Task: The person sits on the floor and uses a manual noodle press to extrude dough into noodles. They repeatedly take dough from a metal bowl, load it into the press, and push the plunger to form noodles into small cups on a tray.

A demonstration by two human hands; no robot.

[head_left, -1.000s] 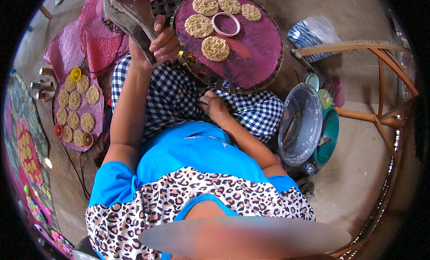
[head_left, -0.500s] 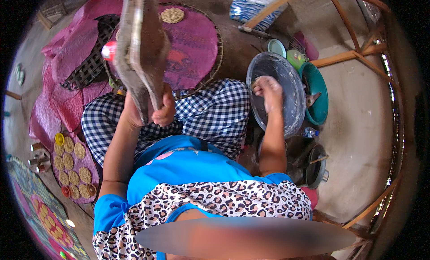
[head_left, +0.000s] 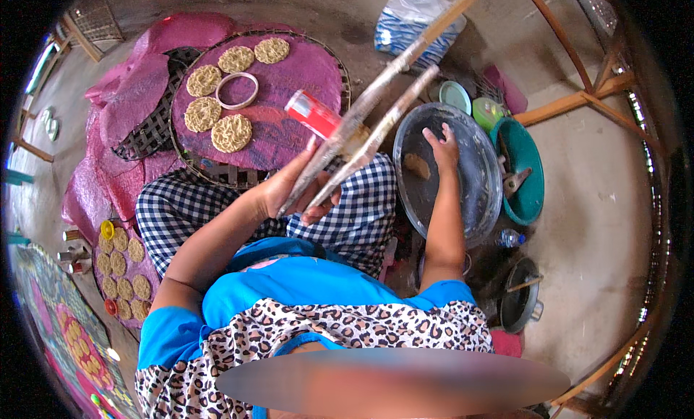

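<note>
My left hand (head_left: 295, 191) is wrapped round the lower ends of a long two-armed wooden press (head_left: 387, 127), which slants up to the right over my lap. A red can-like cylinder (head_left: 312, 114) sits against the press, pointing left. Something tan shows between the arms, too hidden to name. My right hand (head_left: 444, 150) hangs over a large grey basin (head_left: 473, 215), its fingers spread and holding nothing. A lump of dough (head_left: 416, 166) lies in the basin, left of that hand.
Ahead, a round tray (head_left: 289, 65) lined with pink sheet holds several noodle discs (head_left: 231, 133) and a white ring (head_left: 237, 92). At right stand a teal basin (head_left: 531, 184), a bottle (head_left: 511, 238) and a dark pot (head_left: 515, 307). More discs (head_left: 117, 263) lie at left.
The press has swung from upright to a rightward slant, uncovering the tray. My right hand has gone from curled to spread, and a dough lump now shows in the basin.
</note>
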